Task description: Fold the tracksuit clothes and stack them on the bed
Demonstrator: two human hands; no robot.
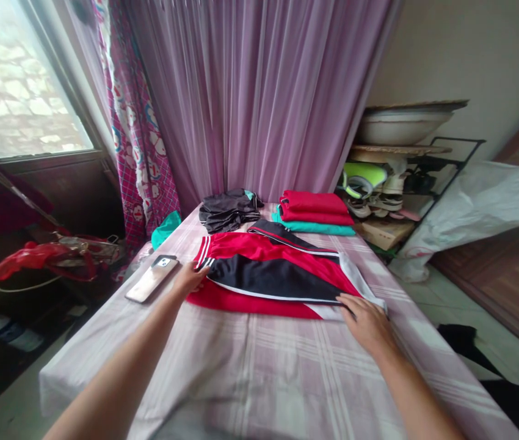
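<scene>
One garment [278, 278] lies across the middle of the plaid cloth [282, 379], long side toward the person, in red and black with white piping, white stripes at the left end and pale grey-white panels at the right. The left hand [190, 280] is at the striped end, fingers drawn together on the fabric; whether they pinch it I cannot tell. The right hand [369, 321] rests its bent fingertips on the black part near the pale end, and again a pinch cannot be made out. One phone [149, 282] lies face down just beside the left forearm. Close beyond the garment sit one crumpled dark heap [225, 211] and, to its right, one pile [317, 208], red folds over teal. A teal bag [165, 229] is at the left edge. Farther out hang two curtains, one purple [250, 91], one patterned [140, 134]. At right, a rack [461, 168] holds one basin [403, 127] and several shoes [390, 201], beside one white plastic sack [474, 211].
</scene>
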